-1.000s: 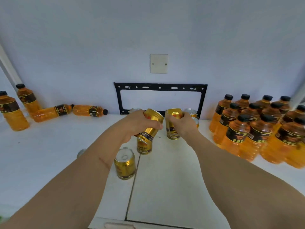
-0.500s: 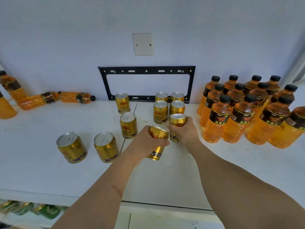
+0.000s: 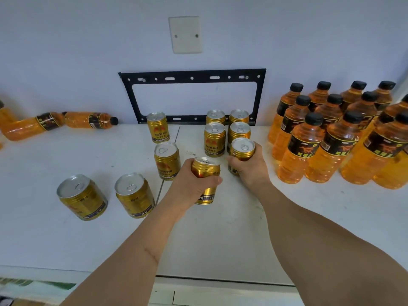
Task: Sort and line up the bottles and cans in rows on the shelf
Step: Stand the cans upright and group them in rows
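Both gold cans had been lowered toward the can rows (image 3: 227,131). The left hand (image 3: 194,186) gripped one can (image 3: 205,173); the right hand (image 3: 249,168) gripped another (image 3: 242,149), extending the rows.

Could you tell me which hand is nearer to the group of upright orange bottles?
Right. The right hand, gripping a can, sits just beside the upright orange bottles; the left hand, gripping another can, is farther left.

Two bare forearms are reaching in from the bottom of the frame, showing no sleeves, watches, rings or gloves. The left hand (image 3: 194,184) and the right hand (image 3: 250,168) are showing short, unpainted nails.
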### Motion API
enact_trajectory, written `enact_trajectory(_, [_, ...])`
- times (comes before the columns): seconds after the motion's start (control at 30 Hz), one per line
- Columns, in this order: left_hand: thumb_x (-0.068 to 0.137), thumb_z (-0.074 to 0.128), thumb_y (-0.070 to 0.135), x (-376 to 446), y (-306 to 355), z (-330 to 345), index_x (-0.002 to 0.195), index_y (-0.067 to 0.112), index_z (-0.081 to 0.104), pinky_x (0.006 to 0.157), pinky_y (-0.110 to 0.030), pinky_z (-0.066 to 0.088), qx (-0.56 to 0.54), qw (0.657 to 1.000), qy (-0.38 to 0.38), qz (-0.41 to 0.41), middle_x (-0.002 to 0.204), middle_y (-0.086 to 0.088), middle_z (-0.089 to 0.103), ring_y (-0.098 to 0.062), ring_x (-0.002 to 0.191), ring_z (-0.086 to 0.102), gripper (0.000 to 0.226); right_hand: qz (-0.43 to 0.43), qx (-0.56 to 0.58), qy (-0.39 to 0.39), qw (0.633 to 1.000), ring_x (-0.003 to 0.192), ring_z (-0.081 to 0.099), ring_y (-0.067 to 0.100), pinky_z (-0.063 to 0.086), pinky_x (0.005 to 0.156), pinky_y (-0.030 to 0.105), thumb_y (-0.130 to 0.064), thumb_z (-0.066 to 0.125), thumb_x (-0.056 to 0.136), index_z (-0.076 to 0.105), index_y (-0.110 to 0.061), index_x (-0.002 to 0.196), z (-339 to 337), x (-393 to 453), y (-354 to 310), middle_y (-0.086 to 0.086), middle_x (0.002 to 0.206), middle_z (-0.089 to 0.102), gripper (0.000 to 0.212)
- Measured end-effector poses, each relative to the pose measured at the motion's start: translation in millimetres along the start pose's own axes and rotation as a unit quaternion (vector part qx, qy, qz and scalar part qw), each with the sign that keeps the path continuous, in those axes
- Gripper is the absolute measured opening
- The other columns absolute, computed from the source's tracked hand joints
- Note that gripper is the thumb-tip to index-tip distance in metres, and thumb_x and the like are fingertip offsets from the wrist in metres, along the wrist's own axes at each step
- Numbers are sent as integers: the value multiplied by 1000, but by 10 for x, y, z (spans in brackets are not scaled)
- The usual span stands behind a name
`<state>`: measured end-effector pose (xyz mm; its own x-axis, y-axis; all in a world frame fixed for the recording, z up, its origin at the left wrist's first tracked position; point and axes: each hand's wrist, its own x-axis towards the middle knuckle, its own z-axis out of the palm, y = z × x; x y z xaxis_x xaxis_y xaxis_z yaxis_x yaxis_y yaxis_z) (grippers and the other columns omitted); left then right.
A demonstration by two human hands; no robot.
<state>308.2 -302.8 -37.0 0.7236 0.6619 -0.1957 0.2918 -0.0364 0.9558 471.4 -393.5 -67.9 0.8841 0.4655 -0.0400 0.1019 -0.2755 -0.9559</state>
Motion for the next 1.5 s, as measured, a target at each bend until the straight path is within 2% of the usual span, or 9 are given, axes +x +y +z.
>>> enact_trajectory(0.13, [72, 84, 26, 83, -14, 0, 115, 31, 48, 62, -19, 43, 2, 1000, 0, 13, 101, 11, 61, -4, 88, 59, 57, 19, -19, 0, 1000, 131, 46, 18, 39, 106, 34, -33, 86, 72, 29, -24, 148, -25, -27, 7, -3, 145, 46, 95])
enact_trajectory(0.27, [69, 85, 37, 153, 9, -5, 121, 31, 47, 66, -20, 46, 35, 999, 3, 33, 106, 12, 61, -4, 91, 59, 65, 63, -134, 6, 989, 141, 36, 24, 39, 112, 45, -49, 83, 70, 21, -22, 154, -97, -192, -1, 1, 156, 33, 108])
enact_trajectory(0.47, [67, 83, 46, 315, -39, 55, 138, 27, 42, 90, -34, 50, 81, 996, 14, 47, 124, 6, 58, -17, 110, 57, 84, 10, -416, -14, 909, 124, 49, 26, 46, 100, 41, -43, 55, 94, 43, -16, 142, -156, -570, -33, 6, 139, 49, 56])
enact_trajectory(0.63, [71, 83, 39, 472, -3, 92, 142, 25, 36, 98, -37, 46, 94, 993, 17, 66, 135, 2, 55, -21, 121, 53, 87, -64, -507, -35, 859, 116, 50, 25, 46, 91, 37, -36, 44, 98, 54, -15, 131, -188, -778, 49, 6, 125, 54, 40])
enact_trajectory(1.1, [74, 83, 35, 457, -44, 92, 149, 17, 26, 105, -39, 40, 145, 988, 32, 31, 149, -4, 41, -25, 134, 43, 96, -108, -533, -72, 836, 110, 52, 25, 46, 86, 36, -30, 37, 102, 57, -15, 126, -143, -907, 25, 6, 119, 56, 35])
enact_trajectory(1.23, [89, 67, 36, 24, -21, 52, 139, 10, 42, 89, -29, 39, 279, 952, 85, 96, 139, -10, 51, -26, 124, 51, 62, -144, -533, -92, 829, 111, 53, 26, 45, 88, 36, -29, 37, 102, 55, -16, 129, -50, -1155, -76, 6, 122, 57, 35])
enact_trajectory(1.3, [93, 60, 36, -167, -8, -6, 136, 10, 48, 91, -30, 41, 334, 928, 95, 137, 135, -9, 54, -25, 121, 53, 51, -164, -531, -94, 826, 112, 52, 27, 44, 89, 37, -30, 37, 102, 55, -16, 129, 25, -1264, -145, 6, 122, 57, 35])
enact_trajectory(1.37, [95, 57, 36, -395, -14, -131, 134, 13, 52, 94, -32, 44, 361, 913, 109, 157, 133, -7, 56, -23, 119, 54, 46, -191, -523, -101, 825, 113, 52, 27, 44, 89, 38, -29, 37, 102, 54, -16, 129, 109, -1419, -241, 6, 123, 56, 35])
enact_trajectory(1.5, [93, 57, 35, -777, -83, -486, 115, 15, 63, 80, -31, 47, 378, 893, 161, 182, 115, -6, 63, -22, 103, 60, 30, -225, -504, -121, 825, 116, 51, 27, 44, 93, 39, -29, 36, 103, 52, -17, 131, 316, -1699, -416, 6, 127, 56, 35])
